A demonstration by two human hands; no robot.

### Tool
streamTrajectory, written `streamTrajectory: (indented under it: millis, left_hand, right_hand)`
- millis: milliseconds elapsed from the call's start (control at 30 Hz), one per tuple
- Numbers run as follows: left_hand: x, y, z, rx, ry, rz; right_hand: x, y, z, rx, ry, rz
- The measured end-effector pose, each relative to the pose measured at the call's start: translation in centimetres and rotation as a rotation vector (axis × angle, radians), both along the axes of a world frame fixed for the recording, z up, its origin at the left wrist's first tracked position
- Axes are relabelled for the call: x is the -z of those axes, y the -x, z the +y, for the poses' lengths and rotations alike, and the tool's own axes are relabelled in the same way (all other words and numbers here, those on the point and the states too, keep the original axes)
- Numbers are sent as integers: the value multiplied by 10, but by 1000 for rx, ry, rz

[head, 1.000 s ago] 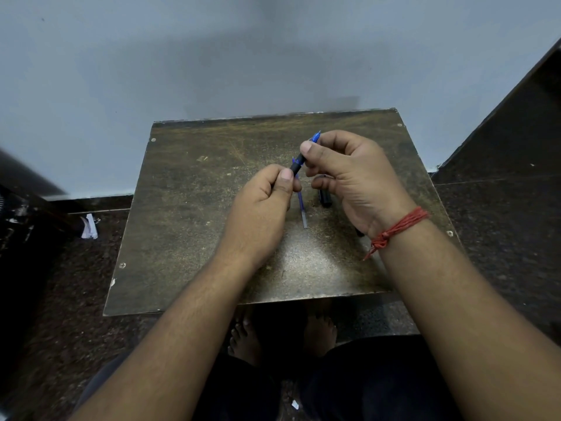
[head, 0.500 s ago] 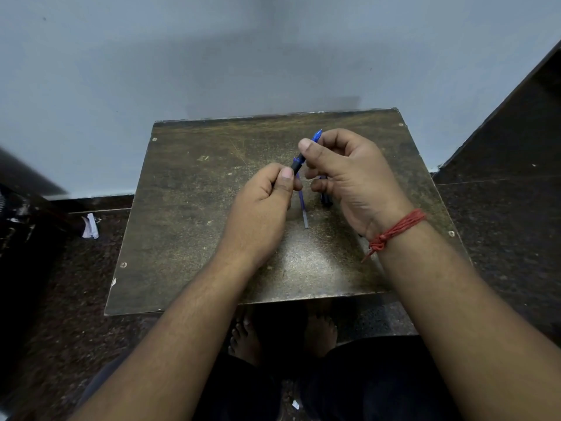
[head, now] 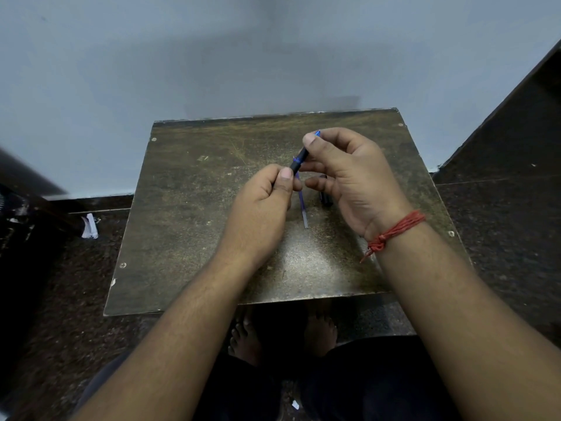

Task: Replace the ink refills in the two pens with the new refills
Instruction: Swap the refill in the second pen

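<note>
While both hands are working above the middle of the table, the left hand is pinching the lower, dark section of a pen between thumb and curled fingers, and the right hand is gripping the upper, blue end with thumb pressed over it. The blue tip is poking out just past the right thumb. Pen is tilting up and away, held clear of the tabletop.

A loose refill, thin and bluish with a pale end, is lying on the table directly under the hands, between them. A dark pen piece is lying just beside it, partly hidden by the right palm; cannot tell whether it is a cap, a barrel or the second pen. Red thread is showing on the right wrist.

Judging the step: the two halves of this pen are probably being twisted apart or together at the blue ring near the joint. Cannot tell which way, nor whether the refill on the table is old or new.

Doing it well, as I read it:
- keeping the left pinch firm and still, letting the right fingers do the turning;
- keeping the two sections in line, so threads are not crossing;
- working low over the table, since a spring or tip could be dropping free and rolling off;
- keeping old and new refills apart once the barrel is opening.
</note>
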State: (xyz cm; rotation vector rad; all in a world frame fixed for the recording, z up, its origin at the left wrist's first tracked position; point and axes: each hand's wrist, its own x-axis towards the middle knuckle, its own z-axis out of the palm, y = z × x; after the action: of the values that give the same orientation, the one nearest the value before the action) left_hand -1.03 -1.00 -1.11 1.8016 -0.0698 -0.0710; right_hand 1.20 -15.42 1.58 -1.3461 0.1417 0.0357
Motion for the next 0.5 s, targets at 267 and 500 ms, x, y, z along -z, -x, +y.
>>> streamTrajectory:
  millis: [267, 500]
  left_hand:
    - [0, 0, 0, -2, -6, 11]
    - [-1, 1, 0, 2, -4, 8]
  right_hand:
    - [0, 0, -3, -21, 31, -32]
    - [0, 1, -1, -3, 3, -5]
